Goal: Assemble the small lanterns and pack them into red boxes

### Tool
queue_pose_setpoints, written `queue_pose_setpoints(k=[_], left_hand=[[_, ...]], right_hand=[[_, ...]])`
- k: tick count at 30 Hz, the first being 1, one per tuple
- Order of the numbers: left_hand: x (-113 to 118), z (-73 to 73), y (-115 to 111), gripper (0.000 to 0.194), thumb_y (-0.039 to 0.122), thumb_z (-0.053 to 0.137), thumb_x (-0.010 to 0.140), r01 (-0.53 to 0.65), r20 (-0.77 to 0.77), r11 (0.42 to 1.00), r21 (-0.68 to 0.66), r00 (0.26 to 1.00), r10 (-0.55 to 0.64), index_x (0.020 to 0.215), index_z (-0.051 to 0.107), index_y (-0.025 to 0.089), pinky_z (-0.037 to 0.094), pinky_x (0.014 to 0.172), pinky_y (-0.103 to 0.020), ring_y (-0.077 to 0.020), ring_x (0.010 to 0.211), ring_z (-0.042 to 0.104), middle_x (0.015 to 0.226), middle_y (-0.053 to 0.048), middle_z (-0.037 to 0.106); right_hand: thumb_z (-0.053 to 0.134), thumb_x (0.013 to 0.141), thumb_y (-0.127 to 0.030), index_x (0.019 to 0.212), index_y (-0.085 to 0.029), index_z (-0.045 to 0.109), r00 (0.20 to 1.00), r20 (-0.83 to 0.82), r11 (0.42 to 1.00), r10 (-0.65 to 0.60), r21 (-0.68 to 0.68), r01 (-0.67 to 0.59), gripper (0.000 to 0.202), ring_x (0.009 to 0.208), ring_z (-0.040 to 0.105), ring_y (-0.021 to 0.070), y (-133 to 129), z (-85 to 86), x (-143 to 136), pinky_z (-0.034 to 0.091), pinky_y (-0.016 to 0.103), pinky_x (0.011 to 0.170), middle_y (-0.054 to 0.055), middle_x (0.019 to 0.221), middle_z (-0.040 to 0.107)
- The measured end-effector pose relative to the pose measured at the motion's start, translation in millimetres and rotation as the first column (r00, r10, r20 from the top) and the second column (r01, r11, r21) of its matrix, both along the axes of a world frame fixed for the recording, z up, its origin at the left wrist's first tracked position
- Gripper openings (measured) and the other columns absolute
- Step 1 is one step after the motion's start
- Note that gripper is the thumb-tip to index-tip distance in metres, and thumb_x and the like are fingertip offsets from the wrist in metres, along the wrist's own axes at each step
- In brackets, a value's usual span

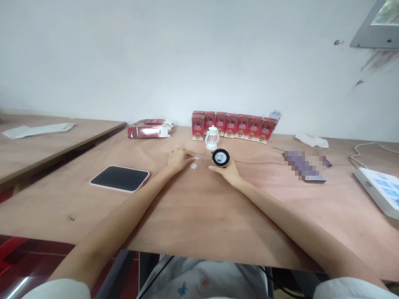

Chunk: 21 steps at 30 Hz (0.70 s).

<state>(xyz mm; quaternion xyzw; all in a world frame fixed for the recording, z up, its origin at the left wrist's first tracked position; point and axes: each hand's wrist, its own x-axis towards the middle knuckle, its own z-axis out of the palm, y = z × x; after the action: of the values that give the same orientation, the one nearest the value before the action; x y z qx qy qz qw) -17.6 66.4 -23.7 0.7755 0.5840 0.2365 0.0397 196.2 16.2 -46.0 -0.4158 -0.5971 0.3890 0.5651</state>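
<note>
My right hand (231, 173) is closed around a round black object with a gold rim (221, 158). Its flat face, with a pale disc in the middle, is turned up towards me; the rest is hidden. Left of it, my left hand (179, 160) rests low over the table with thumb and fingers pinched together. By those fingertips lie a thin wire or string and small whitish pieces (194, 165); what the fingers hold is too small to make out. Just behind both hands stands a small white lantern (212, 139) with a clear body, upright.
Red printed boxes (230, 126) stand in a row by the wall, a clear bottle (275, 114) behind them. Flattened red boxes (149, 129) lie left. A phone (120, 178) is near my left forearm. Rightward are crumpled tissue (311, 140), a blurred purple item (304, 166) and a white device (378, 189).
</note>
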Motion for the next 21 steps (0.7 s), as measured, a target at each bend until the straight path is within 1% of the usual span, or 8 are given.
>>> queue_pose_setpoints(k=[3, 8, 10, 12, 15, 17, 19, 21], left_hand=[[7.0, 1.3, -2.1, 0.017, 0.036, 0.062, 0.08, -0.031, -0.046, 0.999, 0.009, 0.998, 0.032, 0.083, 0.074, 0.025, 0.037, 0.092, -0.047, -0.0313, 0.104, 0.055, 0.1, -0.008, 0.069], [8.7, -1.4, -0.1, 0.01, 0.028, 0.064, 0.077, -0.033, -0.031, 0.999, 0.022, 0.999, 0.034, 0.074, 0.072, 0.022, 0.039, 0.089, -0.045, -0.0313, 0.1, 0.056, 0.092, -0.009, 0.068], [7.7, -1.2, -0.2, 0.01, 0.026, 0.064, 0.077, -0.027, -0.01, 0.998, 0.053, 1.0, 0.027, 0.073, 0.07, 0.019, 0.041, 0.087, -0.042, -0.0297, 0.097, 0.057, 0.092, -0.009, 0.067], [8.7, 2.9, -3.0, 0.011, 0.027, 0.06, 0.081, -0.012, 0.022, 0.995, 0.095, 1.0, 0.01, 0.079, 0.067, 0.018, 0.043, 0.085, -0.037, -0.0247, 0.093, 0.058, 0.093, -0.008, 0.067], [17.7, 16.4, -17.1, 0.014, 0.029, 0.055, 0.086, 0.058, 0.196, 0.968, 0.244, 0.975, -0.108, 0.085, 0.064, 0.018, 0.047, 0.077, -0.029, -0.016, 0.079, 0.059, 0.086, -0.003, 0.066], [29.0, 26.5, -34.0, 0.014, 0.032, 0.059, 0.084, 0.074, 0.339, 0.913, 0.401, 0.914, -0.223, 0.082, 0.063, 0.018, 0.048, 0.074, -0.027, -0.014, 0.074, 0.058, 0.081, -0.001, 0.067], [42.2, 33.5, -53.8, 0.015, 0.033, 0.063, 0.082, 0.098, 0.376, 0.866, 0.491, 0.873, -0.311, 0.079, 0.065, 0.019, 0.048, 0.07, -0.026, -0.0131, 0.071, 0.058, 0.077, 0.0, 0.067], [54.2, 36.2, -71.8, 0.013, 0.032, 0.062, 0.084, 0.163, 0.384, 0.841, 0.516, 0.833, -0.397, 0.08, 0.066, 0.02, 0.048, 0.068, -0.025, -0.0123, 0.072, 0.058, 0.077, 0.001, 0.068]], right_hand=[[0.081, 0.052, -0.035, 0.096, -0.014, 0.064, 1.0, 0.028, 1.0, -0.006, 0.015, 0.005, 0.052, 0.103, 0.062, 0.0262, 0.1, -0.9, 0.4, 0.046, 0.043, 0.096, 0.01, 0.105, 0.069], [0.081, 0.052, -0.033, 0.094, -0.015, 0.063, 0.999, 0.045, 1.0, -0.003, 0.031, 0.001, 0.049, 0.105, 0.061, 0.0262, -0.3, -1.8, 0.6, 0.045, 0.043, 0.096, 0.01, 0.107, 0.068], [0.081, 0.052, -0.034, 0.097, -0.015, 0.062, 0.999, 0.051, 0.999, -0.003, 0.044, 0.001, 0.051, 0.106, 0.06, 0.0265, -1.3, -2.6, 0.7, 0.044, 0.043, 0.096, 0.01, 0.109, 0.067], [0.081, 0.053, -0.035, 0.1, -0.015, 0.061, 0.998, 0.068, 0.998, -0.005, 0.064, 0.0, 0.055, 0.104, 0.06, 0.0263, -3.8, -3.6, 1.5, 0.044, 0.043, 0.096, 0.01, 0.108, 0.067], [0.08, 0.055, -0.036, 0.103, -0.016, 0.059, 0.992, 0.126, 0.992, -0.021, 0.123, 0.005, 0.056, 0.101, 0.061, 0.0257, -11.4, -5.1, 4.2, 0.046, 0.042, 0.093, 0.008, 0.104, 0.067], [0.078, 0.059, -0.036, 0.102, -0.017, 0.057, 0.98, 0.167, 0.982, -0.106, 0.174, 0.076, 0.051, 0.099, 0.061, 0.0258, -18.0, -5.8, 6.5, 0.047, 0.042, 0.09, 0.008, 0.102, 0.067], [0.074, 0.065, -0.037, 0.103, -0.018, 0.054, 0.956, 0.188, 0.957, -0.224, 0.227, 0.179, 0.047, 0.098, 0.06, 0.0263, -23.7, -6.7, 8.2, 0.047, 0.044, 0.089, 0.009, 0.102, 0.065], [0.07, 0.071, -0.037, 0.11, -0.018, 0.049, 0.942, 0.185, 0.929, -0.281, 0.298, 0.218, 0.048, 0.104, 0.057, 0.0267, -27.1, -8.3, 8.9, 0.045, 0.046, 0.092, 0.011, 0.11, 0.06]])
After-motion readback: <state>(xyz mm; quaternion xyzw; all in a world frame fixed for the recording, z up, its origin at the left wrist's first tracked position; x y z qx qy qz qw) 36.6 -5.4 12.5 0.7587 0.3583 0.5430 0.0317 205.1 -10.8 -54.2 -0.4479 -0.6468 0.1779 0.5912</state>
